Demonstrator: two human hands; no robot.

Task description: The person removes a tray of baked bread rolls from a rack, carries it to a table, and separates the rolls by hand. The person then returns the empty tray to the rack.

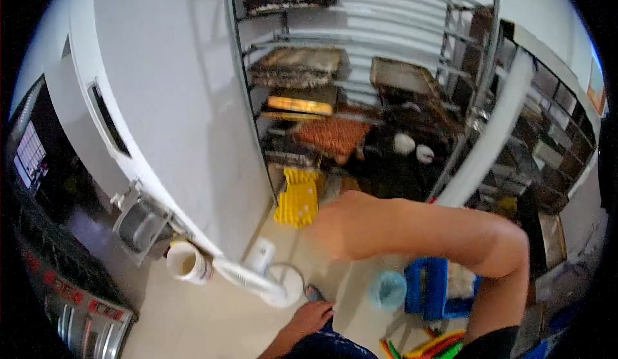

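Observation:
My right arm reaches across the view from the lower right, bent at the elbow. My right hand (335,227) is raised in front of the rack, blurred, and its fingers cannot be made out. Low in the centre, my left hand (313,316) rests near my dark shorts, beside the edge of a pale table (360,317); its fingers are only partly distinct. Beyond my right hand are yellow trays (297,198) at the foot of the rack. A translucent blue container (388,290) stands on the table below my right forearm.
A metal rack (250,95) holds stacked trays. A blue crate (426,288) and colourful handles (438,345) lie at the lower right. A white bucket (188,262), a small sink (140,225) and a white fan (251,275) stand left of me. A wall (167,101) borders the rack.

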